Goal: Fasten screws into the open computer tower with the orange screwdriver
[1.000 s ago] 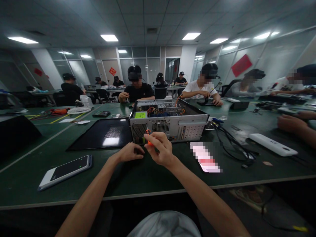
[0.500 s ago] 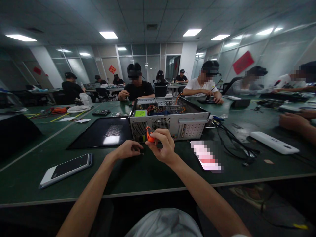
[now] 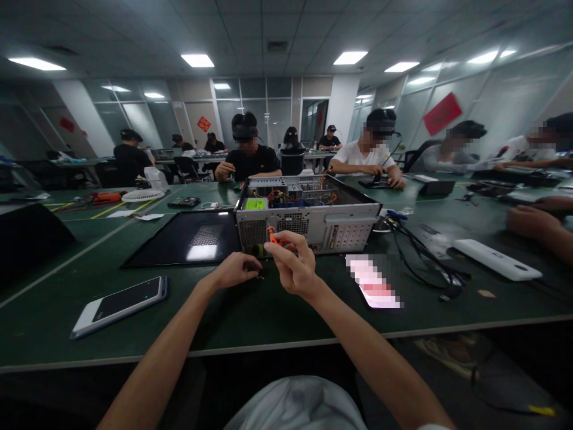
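An open grey computer case (image 3: 308,222) lies on the green table (image 3: 250,322), rear panel toward me, with wires showing inside. My right hand (image 3: 293,263) grips an orange-handled screwdriver (image 3: 271,237) just in front of the rear panel. My left hand (image 3: 236,270) rests on the table beside it, fingers pinched around something small and dark near the case's lower edge; what it is cannot be told.
A black side panel (image 3: 188,239) lies left of the case. A phone (image 3: 120,304) is at front left, another phone (image 3: 373,282) at right, with black cables (image 3: 425,263) and a white device (image 3: 490,258). Another person's hand (image 3: 530,224) rests at far right. Several people sit across the table.
My right hand has turned the orange screwdriver and shifted it slightly up toward the rear panel. My left hand stays pinched at the same spot.
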Demonstrator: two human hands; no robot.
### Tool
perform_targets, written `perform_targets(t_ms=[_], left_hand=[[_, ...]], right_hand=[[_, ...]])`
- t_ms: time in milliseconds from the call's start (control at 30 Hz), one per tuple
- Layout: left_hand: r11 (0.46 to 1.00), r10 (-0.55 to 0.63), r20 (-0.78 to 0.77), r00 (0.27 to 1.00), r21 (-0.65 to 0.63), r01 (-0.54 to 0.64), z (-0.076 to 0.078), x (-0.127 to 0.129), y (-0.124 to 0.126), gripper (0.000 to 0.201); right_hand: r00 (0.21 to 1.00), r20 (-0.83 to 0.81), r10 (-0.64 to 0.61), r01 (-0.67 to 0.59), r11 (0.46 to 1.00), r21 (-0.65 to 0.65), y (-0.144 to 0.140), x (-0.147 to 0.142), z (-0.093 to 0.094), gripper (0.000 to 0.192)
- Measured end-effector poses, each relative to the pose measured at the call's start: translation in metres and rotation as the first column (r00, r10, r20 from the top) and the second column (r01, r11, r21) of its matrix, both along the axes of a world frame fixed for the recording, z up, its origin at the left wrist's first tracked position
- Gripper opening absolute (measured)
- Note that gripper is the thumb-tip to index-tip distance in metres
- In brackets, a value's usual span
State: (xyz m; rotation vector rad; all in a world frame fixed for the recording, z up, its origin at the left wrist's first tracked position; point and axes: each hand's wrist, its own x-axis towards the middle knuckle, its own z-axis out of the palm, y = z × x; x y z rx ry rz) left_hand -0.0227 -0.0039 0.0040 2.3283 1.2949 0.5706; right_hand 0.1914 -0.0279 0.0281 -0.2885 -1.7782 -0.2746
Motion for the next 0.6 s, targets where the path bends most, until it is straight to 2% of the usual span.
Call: perform_targets(t_ms=[233, 433, 600], left_hand=[[0.998, -0.026, -0.05, 0.998, -0.055, 0.023, 0.0005, -0.0014, 0.0011, 0.026], [0.999, -0.022, -0.079, 0.997, -0.043, 0.018, -0.0036, -0.0009, 0.002, 0.029], [0.999, -0.001, -0.078, 0.997, -0.052, -0.003, -0.0005, 0.0019, -0.0008, 0.033]], right_hand=[[1.0, 0.011, 0.025, -0.025, 1.0, 0.015, 0.0012, 0.0025, 0.0009, 0.034], [0.997, -0.012, 0.07, -0.07, 0.998, -0.004, 0.0035, 0.0023, -0.0002, 0.034], [0.999, -0.007, 0.045, -0.044, 0.999, 0.005, 0.004, 0.0028, -0.0006, 0.033]])
